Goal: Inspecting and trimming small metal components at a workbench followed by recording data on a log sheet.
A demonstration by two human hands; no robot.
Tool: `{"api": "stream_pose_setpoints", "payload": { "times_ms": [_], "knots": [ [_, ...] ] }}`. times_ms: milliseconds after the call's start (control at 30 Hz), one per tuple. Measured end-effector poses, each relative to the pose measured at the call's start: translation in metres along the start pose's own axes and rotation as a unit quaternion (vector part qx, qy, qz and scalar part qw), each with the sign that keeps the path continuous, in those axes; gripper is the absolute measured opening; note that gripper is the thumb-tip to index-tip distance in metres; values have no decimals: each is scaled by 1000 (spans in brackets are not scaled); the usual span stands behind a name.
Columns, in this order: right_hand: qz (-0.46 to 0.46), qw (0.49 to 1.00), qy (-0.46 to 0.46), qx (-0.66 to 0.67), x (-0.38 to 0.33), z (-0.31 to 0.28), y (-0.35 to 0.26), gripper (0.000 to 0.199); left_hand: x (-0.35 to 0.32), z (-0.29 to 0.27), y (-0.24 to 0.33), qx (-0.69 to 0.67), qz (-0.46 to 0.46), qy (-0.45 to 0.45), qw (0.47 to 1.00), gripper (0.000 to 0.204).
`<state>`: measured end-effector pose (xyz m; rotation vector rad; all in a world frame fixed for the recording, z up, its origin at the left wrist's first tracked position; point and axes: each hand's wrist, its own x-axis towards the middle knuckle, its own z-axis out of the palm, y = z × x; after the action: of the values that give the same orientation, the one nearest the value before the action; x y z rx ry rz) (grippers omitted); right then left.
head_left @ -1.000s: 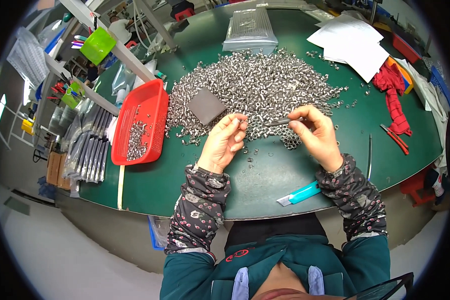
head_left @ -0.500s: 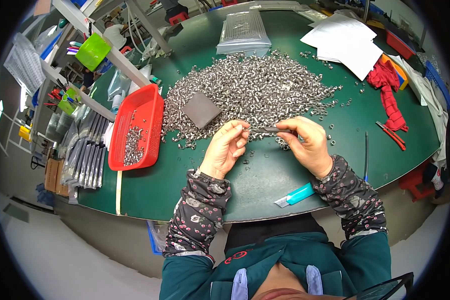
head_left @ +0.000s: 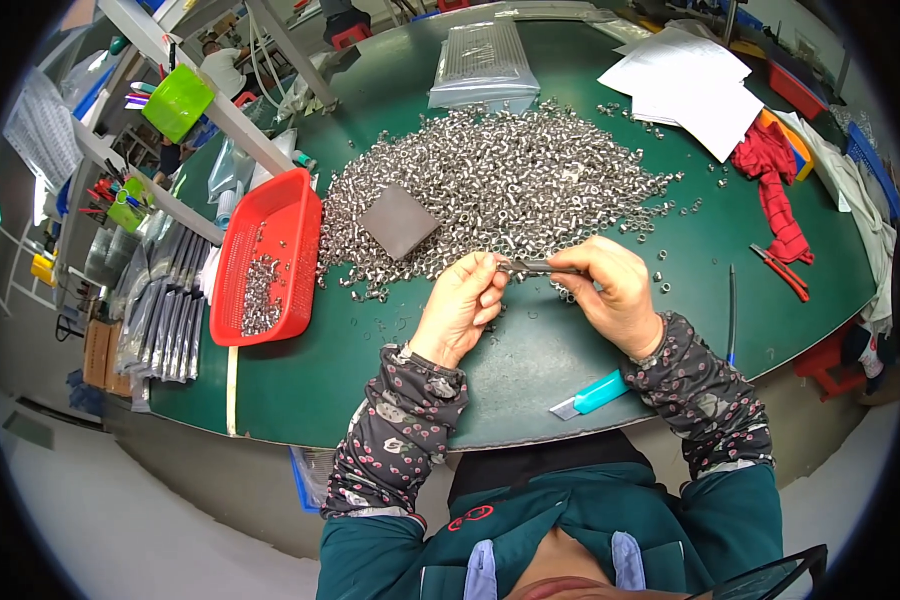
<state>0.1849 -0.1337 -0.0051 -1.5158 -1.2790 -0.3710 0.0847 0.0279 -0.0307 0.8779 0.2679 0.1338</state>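
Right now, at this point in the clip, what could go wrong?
The dark slim tool in the right hand reaches close to the left hand's fingertips, so a slip might jab them. The teal cutter lies beside the right sleeve, near the edge of the green table; a forearm could knock it off. Anything small dropped among the loose metal pieces might be hard to find.
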Motion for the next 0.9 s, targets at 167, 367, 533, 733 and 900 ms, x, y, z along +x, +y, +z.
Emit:
{"api": "stream_pose_setpoints", "payload": {
  "times_ms": [167,367,533,733,900],
  "knots": [
    [-27,999,-14,-32,1,-1,1,22,0,0,2,-10,2,-2,1000,14],
    [-74,995,-24,-69,2,-4,4,24,1,-2,0,-7,4,-19,1000,13],
    [-85,993,-30,-74,1,-5,4,24,2,-3,-3,6,21,-20,1000,12],
    [-63,996,-21,-60,0,-5,3,22,1,0,-3,9,28,-9,1000,10],
    [-32,998,-24,-50,-1,-5,0,19,1,0,-4,10,43,-13,999,12]
  ]
}}
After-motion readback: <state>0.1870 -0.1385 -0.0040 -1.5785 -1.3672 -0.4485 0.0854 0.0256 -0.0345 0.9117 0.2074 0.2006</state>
